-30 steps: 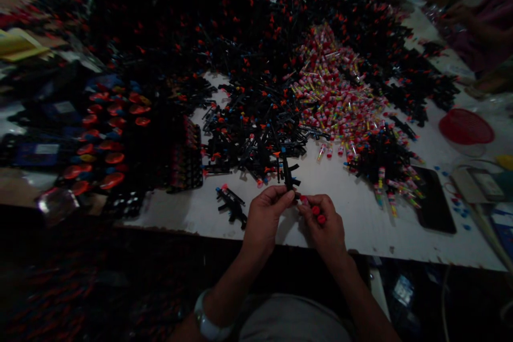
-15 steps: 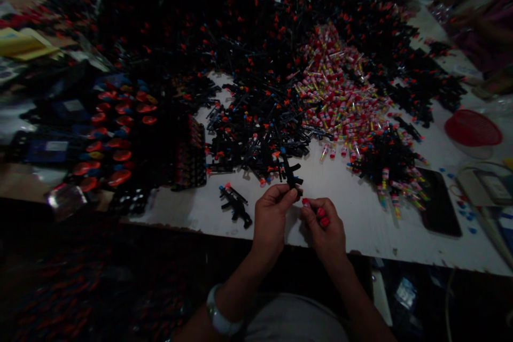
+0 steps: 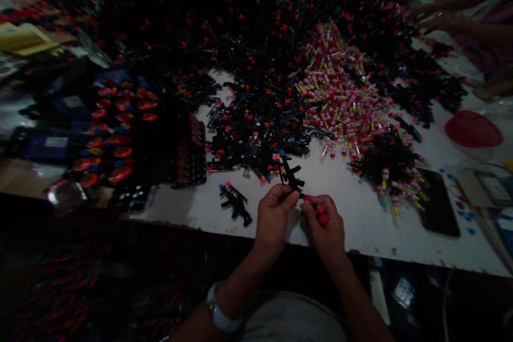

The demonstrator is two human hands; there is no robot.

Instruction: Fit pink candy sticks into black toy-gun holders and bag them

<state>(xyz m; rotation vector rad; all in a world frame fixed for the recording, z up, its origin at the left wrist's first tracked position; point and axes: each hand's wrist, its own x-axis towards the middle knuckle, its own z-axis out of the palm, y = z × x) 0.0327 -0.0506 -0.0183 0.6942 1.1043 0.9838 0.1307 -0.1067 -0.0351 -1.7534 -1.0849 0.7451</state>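
Between the thumb and fingers of my left hand (image 3: 274, 222) is a small black toy gun (image 3: 292, 172) with a blue tip, its barrel pointing away from me. Closed around a few red-capped tubes (image 3: 321, 214), my right hand (image 3: 329, 230) pinches one red cap (image 3: 306, 199) against the rear end of the gun. The tubes' bodies are hidden in the palm. To the left, another black toy gun (image 3: 236, 206) lies on the white table (image 3: 360, 235). Beyond my hands spreads a pile of similar toy guns (image 3: 260, 133).
Candy tubes (image 3: 340, 91) with red caps form a heap at centre right. Guns with tubes attached (image 3: 387, 163) lie beside a phone (image 3: 438, 206). A red basket (image 3: 473, 129) stands farther right. Stacked black trays (image 3: 190, 152) are on the left. A co-worker's hands (image 3: 435, 18) reach in at upper right.
The red cap in my right fingers has met the gun's rear end, where a small gap was before. The gun has dipped slightly. The co-worker's hands have reached onto the table.
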